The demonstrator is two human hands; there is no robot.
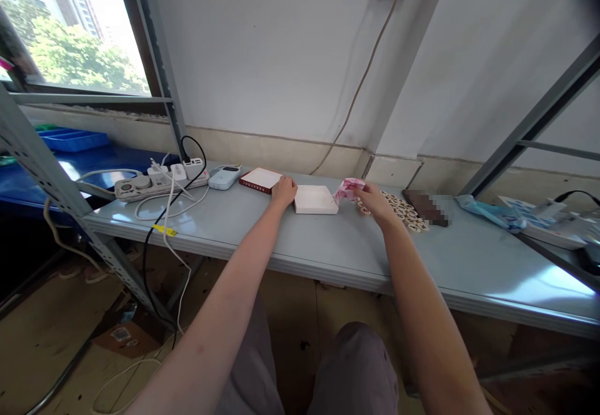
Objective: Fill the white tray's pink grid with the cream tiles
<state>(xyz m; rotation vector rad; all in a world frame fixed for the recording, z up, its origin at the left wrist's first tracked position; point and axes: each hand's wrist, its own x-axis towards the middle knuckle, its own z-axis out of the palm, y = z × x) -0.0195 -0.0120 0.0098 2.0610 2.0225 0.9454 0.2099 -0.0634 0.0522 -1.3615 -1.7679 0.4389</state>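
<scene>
— Where are the hands?

— Both are out over the grey shelf [328,240]. The left hand [284,191] rests at the left edge of a shallow white box [316,200], fingers curled against it; whether it grips the box or only steadies it, I cannot tell. The right hand [374,201] is closed on a small pink and white wrapper [347,189], pinched just beside the right edge of the box. The hands are apart, with the box between them.

— What lies about them?

— A red-edged lid [260,180] sits just left of the left hand, touching or nearly so. Under and behind the right hand lies a heap of small pale pieces [405,210]; the wrist hides part of it, and the pieces are too small to make out. Beside them is a dark flat thing [429,210], partly blurred. Further left are a pale blue device [225,177] and a power strip [159,180] with plugs and cables.

— Anything cut off?

— At the right, a blue plastic bag [487,211] and some papers run toward the frame edge, unclear. A cable [360,84] climbs the wall to a socket cropped at the top. A blue tray [72,139] lies by the window.
</scene>
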